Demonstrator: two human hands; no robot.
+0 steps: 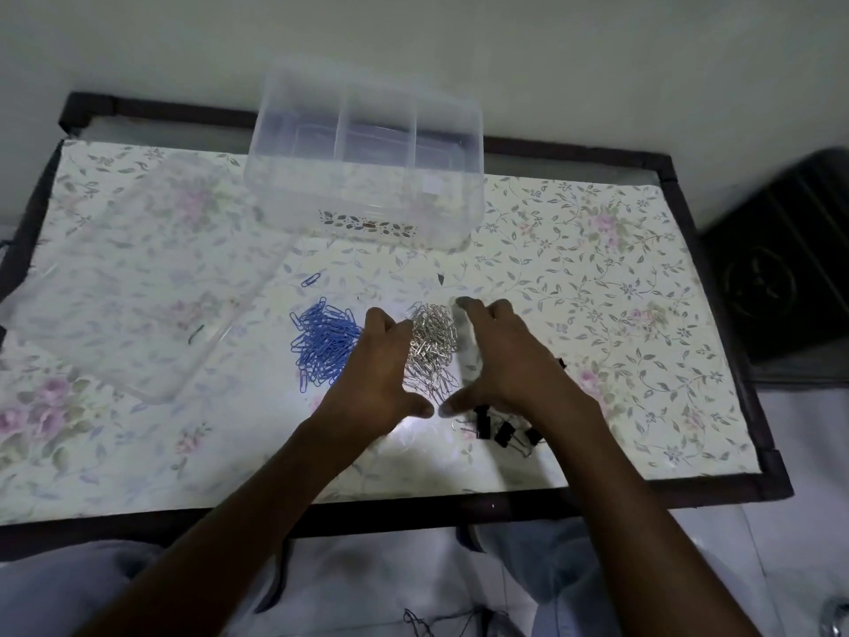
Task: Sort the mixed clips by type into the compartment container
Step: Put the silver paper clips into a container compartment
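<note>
Two hands, my left hand (376,374) and right hand (505,360), fingers spread, cup shiny silver wire clips (432,347); blue clips (324,347) beside; clear ribbed container (367,177) at tabletop (620,268) far edge.

Single head-mounted wide-angle view, looking steeply down and forward over the floral-covered table (597,250) at close range.

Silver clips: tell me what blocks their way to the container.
Nothing visible. The silver clips lie between the left hand and right hand; only bare tabletop separates them from the open container behind.
</note>
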